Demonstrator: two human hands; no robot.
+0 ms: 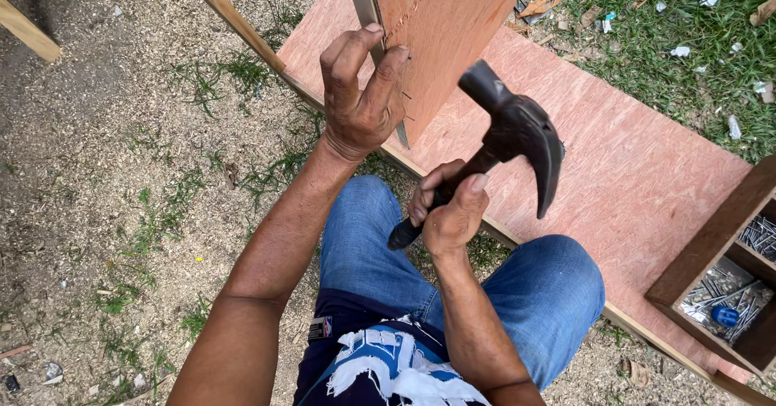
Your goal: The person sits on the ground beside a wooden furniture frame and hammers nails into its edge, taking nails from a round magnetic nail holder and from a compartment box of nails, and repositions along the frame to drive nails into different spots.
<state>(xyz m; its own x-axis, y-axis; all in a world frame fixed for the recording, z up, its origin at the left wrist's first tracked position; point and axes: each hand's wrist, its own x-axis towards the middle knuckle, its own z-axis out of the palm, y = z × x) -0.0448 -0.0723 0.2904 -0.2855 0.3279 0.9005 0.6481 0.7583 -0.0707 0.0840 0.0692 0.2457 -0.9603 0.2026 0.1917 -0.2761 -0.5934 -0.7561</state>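
Our right hand (453,212) grips the claw hammer (509,143); our left hand (360,91) pinches the upright plywood edge (440,26) (strike squarely, we judge).

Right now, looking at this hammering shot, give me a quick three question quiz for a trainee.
1. True or false: the right hand grips the claw hammer by its dark handle.
2. What does the left hand steady? A) a loose brick B) the upright plywood panel C) a saw
3. Fill in: the wooden compartment box at the right edge, resting on the flat plywood sheet, holds loose ____.

Key:
1. True.
2. B; thumb and fingers pinch at the panel's edge, where a small nail seems to sit.
3. Nails.
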